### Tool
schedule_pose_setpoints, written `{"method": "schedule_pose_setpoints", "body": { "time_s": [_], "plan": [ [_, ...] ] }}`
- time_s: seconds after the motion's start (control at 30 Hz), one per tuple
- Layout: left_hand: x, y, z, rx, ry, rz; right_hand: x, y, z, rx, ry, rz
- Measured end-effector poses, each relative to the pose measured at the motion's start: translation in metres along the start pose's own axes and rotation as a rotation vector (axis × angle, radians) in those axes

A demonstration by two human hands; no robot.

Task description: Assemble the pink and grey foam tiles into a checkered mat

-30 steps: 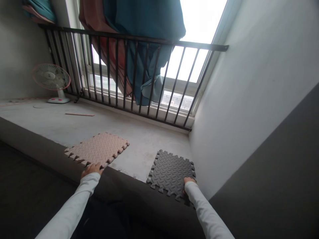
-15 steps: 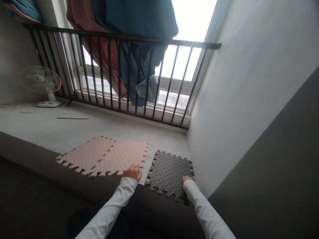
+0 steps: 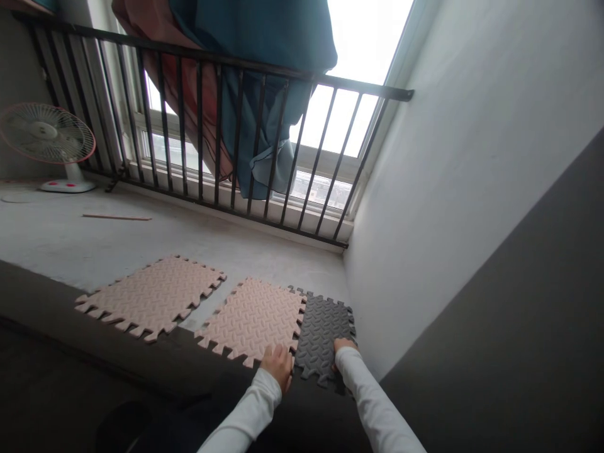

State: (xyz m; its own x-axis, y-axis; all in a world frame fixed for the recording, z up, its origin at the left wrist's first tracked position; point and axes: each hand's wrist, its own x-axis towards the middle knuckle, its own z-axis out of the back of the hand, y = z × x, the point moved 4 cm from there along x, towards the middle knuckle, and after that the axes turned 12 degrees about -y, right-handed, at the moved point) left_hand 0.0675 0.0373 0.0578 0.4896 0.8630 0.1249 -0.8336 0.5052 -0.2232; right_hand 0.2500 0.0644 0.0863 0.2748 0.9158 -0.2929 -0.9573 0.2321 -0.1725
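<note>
a pale, bare-looking ledge [image 3: 189, 229] runs below a window [image 3: 365, 38], its top scuffed and matte, its front face falling into deep shadow. a dark railing [image 3: 214, 58] of thin upright bars crosses in front of the glass, and a teal and dusty-pink curtain [image 3: 255, 38] hangs in soft folds, seen partly through the bars. on the right a smooth wall [image 3: 462, 176] is pale above and dark grey below, split along a slanting line. a fan [image 3: 44, 131] with a round wire cage and white base stands at the far left, near a thin reddish stick [image 3: 117, 217]. along the front edge lie square mats with jigsaw-toothed borders and a raised pattern of short ribs: a left pink mat [image 3: 151, 292], a middle pink mat [image 3: 259, 318] that covers the left side of a dark grey mat [image 3: 325, 327] from view, and that dark one beside the wall. the left hand [image 3: 278, 366] pinches the middle pink mat at its near right corner, fingers on top; the right hand [image 3: 344, 346] rests curled at the dark mat's right side, its grip too hidden to tell.
</note>
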Motion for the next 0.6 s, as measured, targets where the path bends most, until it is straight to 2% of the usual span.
{"method": "schedule_pose_setpoints", "body": {
  "time_s": [0.1, 0.27, 0.6],
  "plan": [
    [0.002, 0.008, -0.007, -0.068, 0.021, -0.056, 0.0, 0.002, 0.001, -0.009, 0.01, 0.002],
    [0.014, 0.024, -0.011, -0.083, 0.06, 0.032, 0.001, 0.003, 0.004, -0.007, 0.034, -0.023],
    [0.019, 0.049, -0.01, -0.018, -0.042, 0.179, 0.004, 0.005, 0.006, 0.002, 0.043, -0.031]
  ]
}}
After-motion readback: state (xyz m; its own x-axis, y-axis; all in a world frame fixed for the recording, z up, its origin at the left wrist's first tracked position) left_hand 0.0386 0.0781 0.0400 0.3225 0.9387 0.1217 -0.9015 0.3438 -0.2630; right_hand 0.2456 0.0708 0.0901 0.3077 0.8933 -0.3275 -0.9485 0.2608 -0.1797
